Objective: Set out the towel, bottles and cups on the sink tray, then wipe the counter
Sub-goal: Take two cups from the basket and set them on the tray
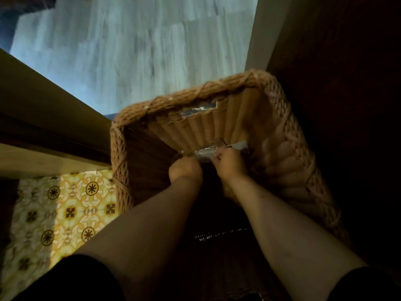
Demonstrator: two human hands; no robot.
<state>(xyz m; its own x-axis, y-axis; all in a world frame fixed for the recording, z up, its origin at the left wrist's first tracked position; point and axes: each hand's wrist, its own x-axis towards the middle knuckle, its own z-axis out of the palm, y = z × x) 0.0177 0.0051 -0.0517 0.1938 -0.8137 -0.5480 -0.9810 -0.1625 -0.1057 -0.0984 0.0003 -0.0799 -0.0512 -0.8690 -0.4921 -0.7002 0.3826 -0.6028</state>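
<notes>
Both hands, left hand [184,168] and right hand [231,162], grip a clear wrapped thing [205,154] inside the basket [280,127]; lift it slowly.

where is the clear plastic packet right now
In the head view, the clear plastic packet is deep inside the wicker basket, right of centre, between both hands.
</notes>
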